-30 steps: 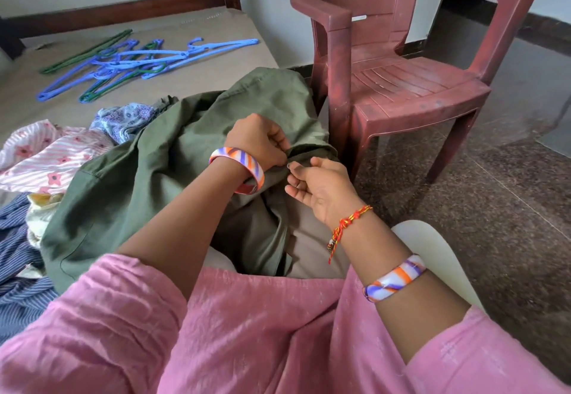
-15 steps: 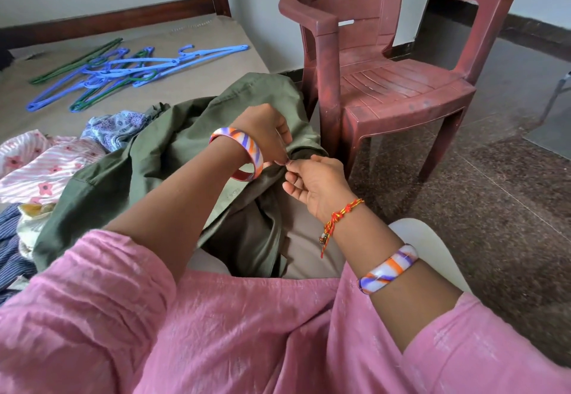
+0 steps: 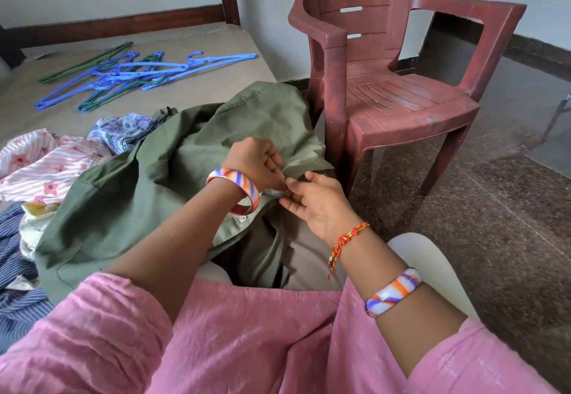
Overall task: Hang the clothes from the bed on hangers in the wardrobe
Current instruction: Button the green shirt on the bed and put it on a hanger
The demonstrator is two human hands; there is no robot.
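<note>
An olive green shirt [image 3: 148, 189] lies spread over the bed's edge and my lap. My left hand [image 3: 258, 163] pinches its front edge with the fingers closed on the cloth. My right hand [image 3: 312, 200] meets it from the right, fingertips gripping the same edge where a small button or hole sits. Several blue and green plastic hangers [image 3: 129, 73] lie in a loose pile on the far part of the bed [image 3: 197, 90]. No wardrobe is in view.
A pink striped flowered garment [image 3: 46, 168], a blue patterned cloth [image 3: 123, 128] and a dark blue striped garment [image 3: 15, 257] lie at the left. A maroon plastic chair [image 3: 398, 97] stands close on the right, on a dark stone floor [image 3: 494, 223].
The view has tilted up slightly. My two hands have drawn closer together on the shirt's edge, fingertips now touching.
</note>
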